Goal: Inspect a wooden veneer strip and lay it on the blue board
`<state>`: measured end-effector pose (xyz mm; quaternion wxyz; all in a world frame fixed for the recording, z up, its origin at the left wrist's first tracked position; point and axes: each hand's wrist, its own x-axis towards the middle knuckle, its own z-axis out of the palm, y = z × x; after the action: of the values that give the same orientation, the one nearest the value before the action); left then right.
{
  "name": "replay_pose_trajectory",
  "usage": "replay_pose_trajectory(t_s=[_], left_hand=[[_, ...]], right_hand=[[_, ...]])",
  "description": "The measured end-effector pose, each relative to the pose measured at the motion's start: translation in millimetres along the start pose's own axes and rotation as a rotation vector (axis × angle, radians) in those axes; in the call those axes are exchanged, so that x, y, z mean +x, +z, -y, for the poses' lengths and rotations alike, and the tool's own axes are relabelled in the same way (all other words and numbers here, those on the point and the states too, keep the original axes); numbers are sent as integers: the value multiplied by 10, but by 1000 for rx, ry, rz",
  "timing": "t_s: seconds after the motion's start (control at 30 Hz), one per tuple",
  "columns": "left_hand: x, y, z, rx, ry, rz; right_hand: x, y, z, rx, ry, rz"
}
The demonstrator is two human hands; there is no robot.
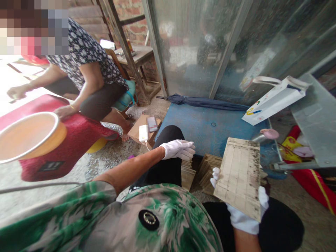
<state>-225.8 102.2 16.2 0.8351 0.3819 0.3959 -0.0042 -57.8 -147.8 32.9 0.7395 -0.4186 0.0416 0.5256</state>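
Note:
My right hand (240,213), in a white glove, holds up a flat tan sheet (241,175) with ruled lines and dark stains, fingers gripping its lower and left edges. My left hand (178,149), also gloved, reaches forward with fingers together and rests on top of a stack of similar tan sheets (187,173) standing on the ground. A second stack (208,168) leans beside it, partly hidden behind the held sheet. My knees in black trousers frame both stacks.
A blue platform (210,126) lies ahead with a folded umbrella (202,102) and a white paper bag (275,99). A seated person (89,73) at left touches a red mat beside an orange basin (28,136). A phone on a cardboard box (143,133) lies nearby.

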Motion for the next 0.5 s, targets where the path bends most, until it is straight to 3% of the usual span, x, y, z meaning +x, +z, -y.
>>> replay_pose_trajectory(t_s=[0.27,0.43,0.5], left_hand=[[13,-8,11,29,-7,-7],[5,-19,40,36,6,49],[-7,-10,44,61,11,55]], right_hand=[[22,-79,-8,33,33,5],[90,-260,-11,46,63,136],[97,-263,-18,41,61,133]])
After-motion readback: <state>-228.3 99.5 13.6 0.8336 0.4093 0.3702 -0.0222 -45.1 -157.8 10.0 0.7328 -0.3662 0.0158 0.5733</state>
